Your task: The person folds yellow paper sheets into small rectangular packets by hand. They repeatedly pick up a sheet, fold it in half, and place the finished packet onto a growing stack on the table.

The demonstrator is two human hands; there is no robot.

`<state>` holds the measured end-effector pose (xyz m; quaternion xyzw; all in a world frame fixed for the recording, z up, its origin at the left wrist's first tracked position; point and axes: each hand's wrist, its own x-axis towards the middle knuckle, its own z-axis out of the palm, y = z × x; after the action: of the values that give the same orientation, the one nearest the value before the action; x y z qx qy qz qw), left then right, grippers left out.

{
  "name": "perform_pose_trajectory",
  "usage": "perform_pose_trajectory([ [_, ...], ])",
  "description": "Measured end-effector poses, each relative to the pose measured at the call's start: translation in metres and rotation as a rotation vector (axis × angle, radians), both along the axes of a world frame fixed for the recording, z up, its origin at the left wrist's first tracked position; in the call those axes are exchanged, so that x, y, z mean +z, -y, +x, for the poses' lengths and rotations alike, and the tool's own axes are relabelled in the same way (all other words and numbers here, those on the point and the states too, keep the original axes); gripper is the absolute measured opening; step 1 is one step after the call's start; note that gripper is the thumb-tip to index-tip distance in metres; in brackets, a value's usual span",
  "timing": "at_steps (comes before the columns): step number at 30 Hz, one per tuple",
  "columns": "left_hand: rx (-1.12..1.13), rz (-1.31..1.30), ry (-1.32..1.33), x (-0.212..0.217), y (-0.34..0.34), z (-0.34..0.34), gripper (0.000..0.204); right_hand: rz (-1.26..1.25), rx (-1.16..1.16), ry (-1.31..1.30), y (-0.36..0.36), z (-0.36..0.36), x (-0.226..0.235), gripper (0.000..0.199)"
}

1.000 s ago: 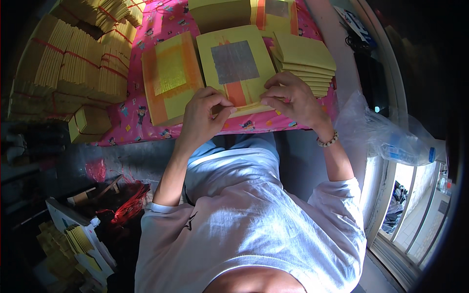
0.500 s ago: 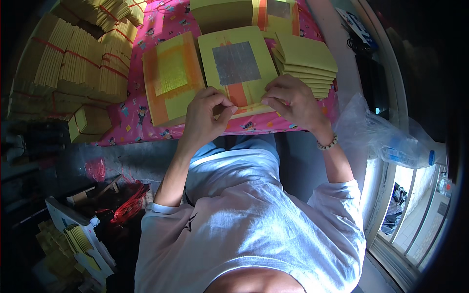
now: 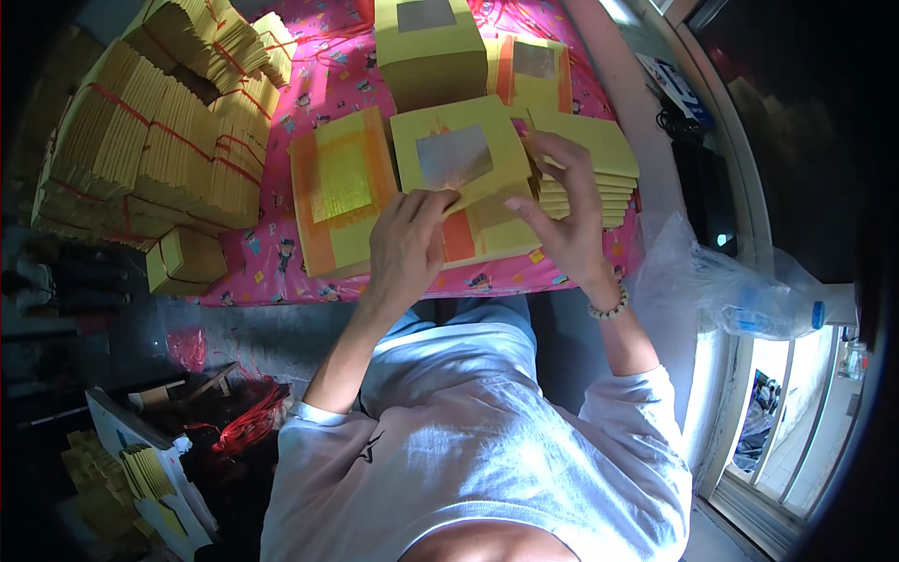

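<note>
A yellow paper sheet with a silver square (image 3: 453, 155) lies in front of me, its near edge raised and bent back. My left hand (image 3: 408, 242) pinches that edge. Beneath it another yellow sheet (image 3: 501, 229) shows an orange stripe. My right hand (image 3: 567, 211) is open by the sheet's right side, thumb and fingers spread, with nothing visible in them. To its right rests a stack of folded yellow papers (image 3: 585, 150). A yellow stack with a gold square and orange bands (image 3: 343, 187) sits left of my left hand.
The pink patterned table cover (image 3: 328, 98) lies under everything. Red-tied yellow paper bundles (image 3: 140, 140) are piled at the left. A tall yellow stack (image 3: 431, 70) and an orange-striped one (image 3: 534, 80) stand behind. A plastic bottle in a clear bag (image 3: 763, 304) is at the right.
The silver-square sheet's near edge has been lifted and folded away from me by my left hand. My right hand has let go of the edge and opened. The view has tilted slightly.
</note>
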<state>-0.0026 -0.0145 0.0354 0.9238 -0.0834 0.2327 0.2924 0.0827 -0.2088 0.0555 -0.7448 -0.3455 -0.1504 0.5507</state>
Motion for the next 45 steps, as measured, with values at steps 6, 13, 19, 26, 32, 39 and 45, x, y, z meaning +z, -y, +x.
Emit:
perform_pose_trajectory([
  [6, -0.089, -0.485, -0.026, 0.016, -0.012, -0.013, 0.013, 0.287, 0.306, -0.591, -0.004, 0.014, -0.031, 0.089],
  [13, -0.29, -0.949, -0.213, -0.005, -0.009, -0.008, 0.025, 0.094, 0.439, -0.615, -0.002, 0.01, -0.041, 0.092],
  [19, -0.142, -0.702, 0.024, -0.019, -0.001, 0.014, 0.05, 0.108, 0.404, -0.536, -0.006, 0.002, -0.019, 0.07],
  [26, -0.195, -0.756, -0.014, -0.028, -0.005, 0.038, 0.055, 0.138, 0.276, -0.292, -0.022, 0.009, -0.021, 0.062],
  [32, -0.29, -0.916, -0.268, -0.011, -0.015, 0.057, 0.048, 0.134, 0.216, -0.512, -0.023, 0.021, -0.008, 0.051],
  [39, -0.275, -1.124, -0.567, 0.021, -0.009, 0.065, 0.042, 0.261, 0.216, -0.818, -0.02, 0.031, -0.002, 0.045],
  [45, -0.244, -1.214, -0.72, 0.012, -0.006, 0.078, 0.036, 0.348, 0.232, -0.99, -0.015, 0.032, -0.003, 0.046],
])
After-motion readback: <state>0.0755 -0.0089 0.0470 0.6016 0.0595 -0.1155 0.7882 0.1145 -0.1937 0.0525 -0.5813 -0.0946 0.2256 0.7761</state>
